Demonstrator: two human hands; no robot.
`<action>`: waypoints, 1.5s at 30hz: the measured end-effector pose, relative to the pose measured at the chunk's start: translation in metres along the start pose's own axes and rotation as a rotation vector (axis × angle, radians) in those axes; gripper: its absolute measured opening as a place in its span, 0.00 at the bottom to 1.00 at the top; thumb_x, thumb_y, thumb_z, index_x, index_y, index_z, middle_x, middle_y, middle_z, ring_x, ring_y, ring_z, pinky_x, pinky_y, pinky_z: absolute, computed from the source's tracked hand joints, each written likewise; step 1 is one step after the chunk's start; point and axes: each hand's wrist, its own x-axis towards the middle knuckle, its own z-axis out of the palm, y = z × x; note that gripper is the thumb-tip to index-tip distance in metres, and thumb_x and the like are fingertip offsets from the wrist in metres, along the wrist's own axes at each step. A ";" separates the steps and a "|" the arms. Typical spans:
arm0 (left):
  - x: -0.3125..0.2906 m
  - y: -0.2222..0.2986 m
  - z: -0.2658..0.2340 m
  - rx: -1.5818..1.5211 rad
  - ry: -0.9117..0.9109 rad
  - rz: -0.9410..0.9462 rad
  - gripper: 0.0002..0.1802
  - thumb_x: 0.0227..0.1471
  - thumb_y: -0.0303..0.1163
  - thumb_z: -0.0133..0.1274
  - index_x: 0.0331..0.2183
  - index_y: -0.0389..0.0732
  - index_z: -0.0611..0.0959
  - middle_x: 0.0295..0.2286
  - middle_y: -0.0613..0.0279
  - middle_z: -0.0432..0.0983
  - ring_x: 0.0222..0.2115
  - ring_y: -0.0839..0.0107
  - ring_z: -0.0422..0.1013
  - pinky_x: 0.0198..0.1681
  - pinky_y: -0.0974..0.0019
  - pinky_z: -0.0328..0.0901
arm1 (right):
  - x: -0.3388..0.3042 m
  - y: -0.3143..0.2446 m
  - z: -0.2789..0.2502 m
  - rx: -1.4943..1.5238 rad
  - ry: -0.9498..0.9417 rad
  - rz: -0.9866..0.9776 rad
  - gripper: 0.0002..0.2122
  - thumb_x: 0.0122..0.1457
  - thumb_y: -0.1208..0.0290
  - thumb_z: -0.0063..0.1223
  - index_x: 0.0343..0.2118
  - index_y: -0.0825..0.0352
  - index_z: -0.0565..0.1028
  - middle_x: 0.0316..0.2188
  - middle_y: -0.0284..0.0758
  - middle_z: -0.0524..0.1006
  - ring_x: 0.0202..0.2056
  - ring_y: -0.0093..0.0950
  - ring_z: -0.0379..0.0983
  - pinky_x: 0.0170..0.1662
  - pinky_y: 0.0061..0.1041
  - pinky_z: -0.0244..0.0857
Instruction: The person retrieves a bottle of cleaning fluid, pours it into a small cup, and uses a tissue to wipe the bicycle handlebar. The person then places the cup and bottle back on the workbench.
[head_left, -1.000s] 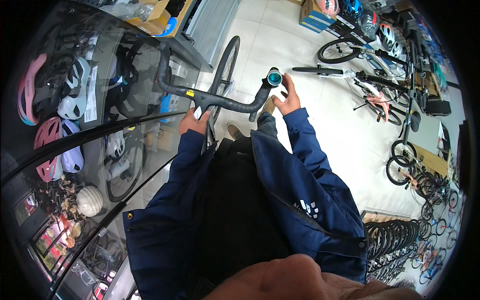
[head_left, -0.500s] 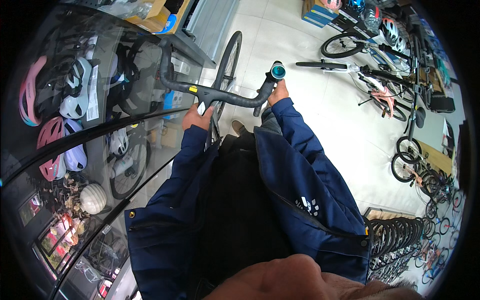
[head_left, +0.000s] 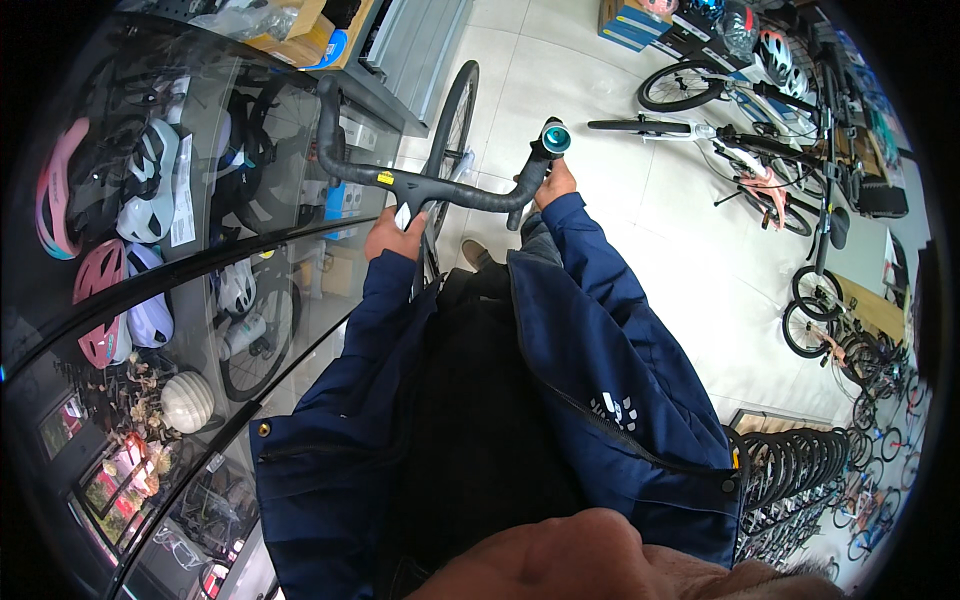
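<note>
A bicycle handlebar (head_left: 470, 197) with drop ends and black wrap crosses in front of me, carrying a small yellow label. My left hand (head_left: 394, 238) is closed round the stem area just behind the bar, beside a white patch. At the right drop, my right hand (head_left: 557, 186) is closed on the bar, with part of its fingers hidden behind it. Just above that hand is a round end piece (head_left: 556, 139) with a pale rim and teal inside; its kind is unclear. Beyond the bar stands the front wheel (head_left: 456, 120).
A glass display case (head_left: 300, 250) with helmets (head_left: 150, 205) runs close along my left. A grey cabinet (head_left: 415, 60) stands ahead. Bicycles (head_left: 760, 150) and boxes (head_left: 632, 22) are at the far right, and a row of black tyres (head_left: 795, 465) at the near right.
The view has shifted very slightly. A pale bluish shape now shows beside the front wheel. Both hands keep their places on the bicycle.
</note>
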 end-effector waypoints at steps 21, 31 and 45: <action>0.002 -0.005 -0.002 -0.002 -0.009 0.009 0.35 0.51 0.59 0.66 0.48 0.39 0.85 0.38 0.47 0.85 0.40 0.48 0.81 0.44 0.52 0.74 | 0.000 -0.010 -0.002 0.000 0.024 -0.015 0.30 0.50 0.67 0.73 0.55 0.68 0.72 0.41 0.48 0.82 0.43 0.45 0.82 0.49 0.38 0.75; 0.002 -0.003 -0.003 -0.028 -0.029 -0.005 0.33 0.51 0.55 0.66 0.47 0.39 0.83 0.40 0.46 0.84 0.42 0.47 0.80 0.46 0.50 0.73 | 0.000 -0.006 0.005 0.016 0.095 -0.053 0.29 0.51 0.68 0.71 0.56 0.67 0.72 0.39 0.46 0.83 0.43 0.47 0.82 0.49 0.37 0.75; -0.002 0.014 -0.019 -0.147 0.161 0.146 0.29 0.53 0.47 0.68 0.48 0.37 0.82 0.42 0.45 0.80 0.44 0.45 0.77 0.48 0.52 0.71 | 0.000 -0.009 0.003 0.045 0.006 -0.018 0.26 0.53 0.71 0.68 0.55 0.66 0.71 0.41 0.48 0.83 0.42 0.48 0.82 0.47 0.39 0.75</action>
